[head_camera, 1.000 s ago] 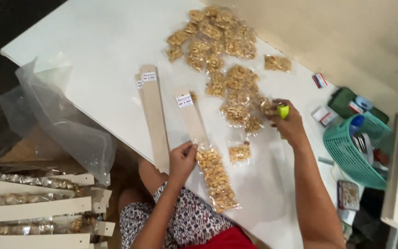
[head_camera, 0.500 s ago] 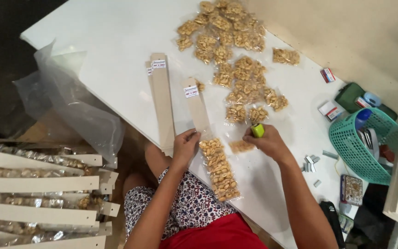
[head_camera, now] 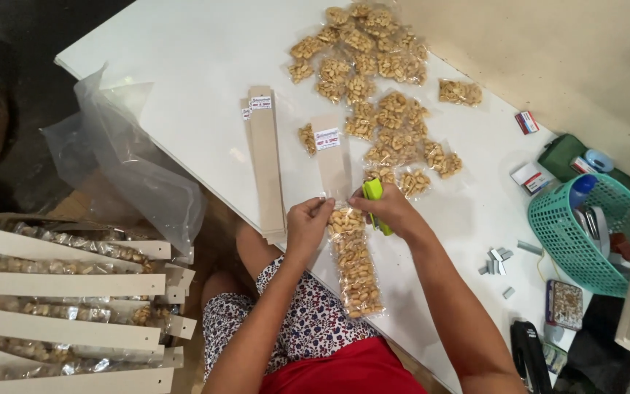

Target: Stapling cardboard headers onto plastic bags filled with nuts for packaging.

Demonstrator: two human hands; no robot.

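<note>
A card strip (head_camera: 332, 157) lies on the white table (head_camera: 184, 58), and a row of small peanut bags (head_camera: 355, 259) is attached along its near part. The top bag is pinched by the left hand (head_camera: 308, 222) at the edge of the strip. A green stapler (head_camera: 375, 204) is grasped by the right hand (head_camera: 391, 208) and is held just to the right of the strip. Half a second ago the right hand was further to the right, near the pile of loose bags (head_camera: 373, 80); now it has been brought close to the left hand. A stack of bare strips (head_camera: 264, 157) is seen to the left, a green basket (head_camera: 559, 226) to the right.
</note>
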